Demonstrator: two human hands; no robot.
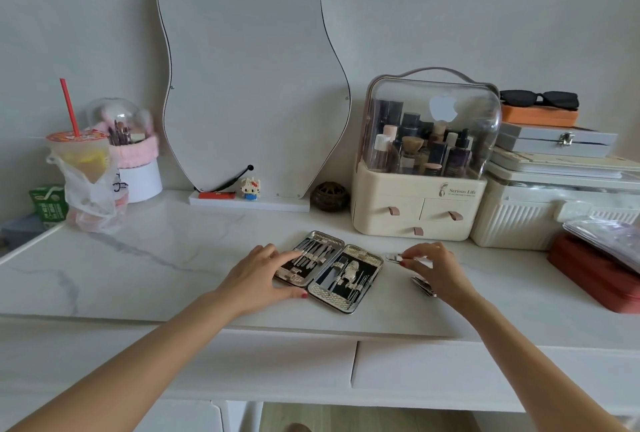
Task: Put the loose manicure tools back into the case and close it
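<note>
"Serious Life" on cream cosmetics organizer (415, 189); apple logo on its lid.

Right hand (437, 270) hides most of loose tools (423, 285); type unclear.

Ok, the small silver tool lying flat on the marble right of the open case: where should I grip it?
Pinch the small silver tool across its narrow sides, from above: it lies flat, so only the top is free. The right hand already touches it there.
</note>
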